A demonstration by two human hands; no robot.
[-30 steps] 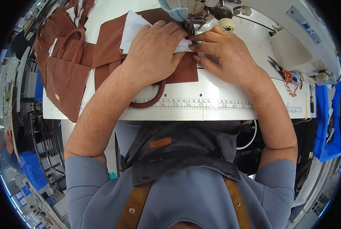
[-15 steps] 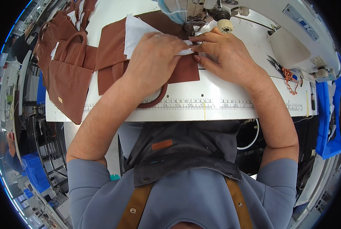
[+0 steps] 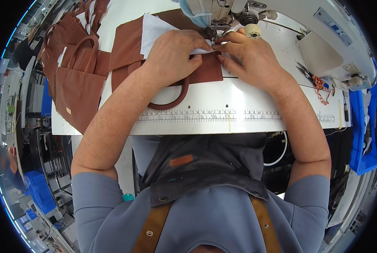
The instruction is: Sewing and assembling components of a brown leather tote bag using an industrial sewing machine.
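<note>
My left hand has its fingers bent and close together on a white piece, pinning its narrowing end left of the presser foot. My right hand lies with fingers spread and bent, fingertips touching the work just right of the foot. Under both sits a brown panel with a round handle protruding toward me. The spot under the needle is partly hidden by fingers.
Brown bag pieces with handles are piled at left. The white sewing machine arches over the right side. Scissors and orange strands lie right of my hand; a ruler strip runs along the front edge. Blue bins stand beyond.
The brown panel, white piece and handle have shifted away from me and slightly right. My left hand has shifted back and then forward again; my right hand has edged slightly forward.
</note>
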